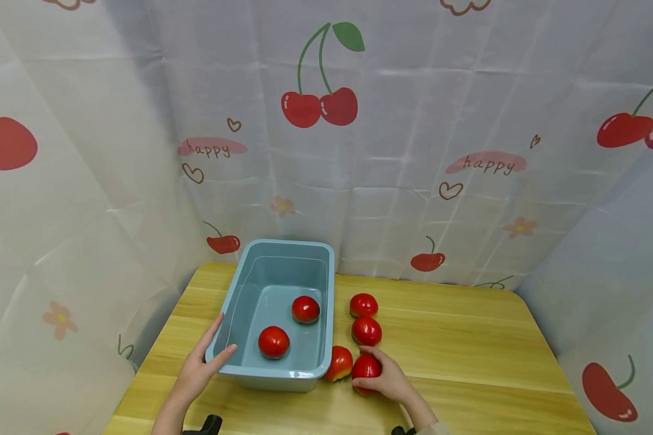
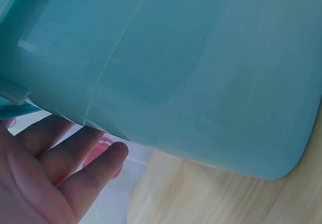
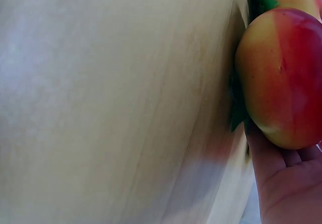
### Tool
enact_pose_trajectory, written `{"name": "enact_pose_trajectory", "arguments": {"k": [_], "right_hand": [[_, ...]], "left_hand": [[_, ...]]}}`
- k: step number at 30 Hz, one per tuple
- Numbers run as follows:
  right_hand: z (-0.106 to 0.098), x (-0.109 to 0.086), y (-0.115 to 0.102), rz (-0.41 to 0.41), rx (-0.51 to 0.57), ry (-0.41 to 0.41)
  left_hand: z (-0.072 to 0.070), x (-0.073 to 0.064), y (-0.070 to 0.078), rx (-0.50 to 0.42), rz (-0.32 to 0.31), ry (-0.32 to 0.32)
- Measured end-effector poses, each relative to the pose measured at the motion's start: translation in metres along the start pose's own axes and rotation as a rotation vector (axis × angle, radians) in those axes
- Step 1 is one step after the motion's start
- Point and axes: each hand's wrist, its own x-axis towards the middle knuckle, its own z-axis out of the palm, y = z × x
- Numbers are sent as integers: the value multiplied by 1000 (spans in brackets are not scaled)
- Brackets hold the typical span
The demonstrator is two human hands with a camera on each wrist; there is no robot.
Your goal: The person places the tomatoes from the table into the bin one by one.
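Observation:
My left hand (image 1: 196, 368) holds the front left corner of a light blue plastic bin (image 1: 276, 373), thumb over the rim. In the left wrist view, its fingers (image 2: 95, 171) lie along the outside of the bin wall. Two red tomatoes sit inside the bin, one near the front (image 1: 274, 342) and one farther back (image 1: 305, 309). On the table to the right, my right hand (image 1: 389, 377) grips a tomato (image 1: 366, 370) between thumb and fingers. In the right wrist view this tomato (image 3: 282, 78) shows a yellowish underside and green leaves.
Another tomato (image 1: 340, 364) stands between the bin and the gripped one. Two more, a nearer (image 1: 367, 331) and a farther (image 1: 364, 305), are lined up behind on the wooden table (image 1: 457, 344). A cherry-printed curtain (image 1: 392, 199) encloses the back and sides.

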Motion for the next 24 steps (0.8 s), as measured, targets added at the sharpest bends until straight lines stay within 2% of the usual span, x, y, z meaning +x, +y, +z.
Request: {"name": "enact_pose_trajectory", "arguments": {"k": [11, 17, 24], "right_hand": [[-11, 3, -7, -2, 5, 75], [-18, 5, -14, 32, 0, 78], [-25, 7, -22, 17, 22, 101]], "left_hand": [[0, -1, 0, 3, -14, 3], [0, 0, 0, 7, -20, 4], [0, 0, 1, 9, -30, 3]]}}
